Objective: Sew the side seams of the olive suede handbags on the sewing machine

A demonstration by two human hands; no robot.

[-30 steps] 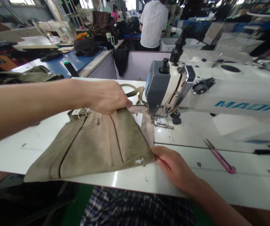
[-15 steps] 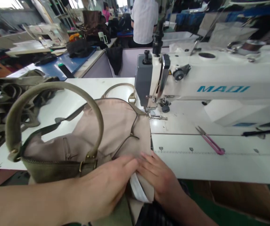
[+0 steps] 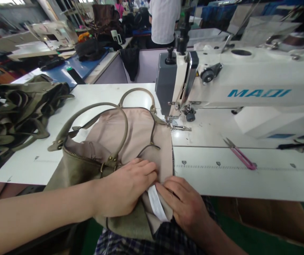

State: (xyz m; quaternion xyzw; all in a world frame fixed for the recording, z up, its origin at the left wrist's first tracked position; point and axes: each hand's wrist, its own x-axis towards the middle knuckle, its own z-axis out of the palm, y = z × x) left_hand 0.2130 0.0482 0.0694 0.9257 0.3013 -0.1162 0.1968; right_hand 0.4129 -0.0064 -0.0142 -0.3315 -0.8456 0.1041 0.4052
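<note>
An olive green handbag (image 3: 81, 168) lies opened out at the sewing machine (image 3: 210, 95), with its beige lining (image 3: 138, 129) spread over the white table (image 3: 93, 94). The lining's far right edge reaches the presser foot (image 3: 171, 122). My left hand (image 3: 127, 186) is closed on the lining, fingers curled beside the bag's near handle (image 3: 124, 134). At the lining's right edge, my right hand (image 3: 186, 202) pinches the cloth. Between both hands a white elastic-like strip (image 3: 157, 203) shows on the lining. The fingertips are partly hidden in the folds.
Pink-handled thread snips (image 3: 240, 156) lie on the table right of the ruler's zero mark. A heap of olive bag pieces (image 3: 16, 113) covers the left side. Behind are another sewing machine (image 3: 55, 33) and a person in a white shirt (image 3: 164, 21).
The near handle and bag opening have shifted right and sunk lower. My left hand has moved up slightly on the lining, and more of the white strip shows. The view has shifted a little.
</note>
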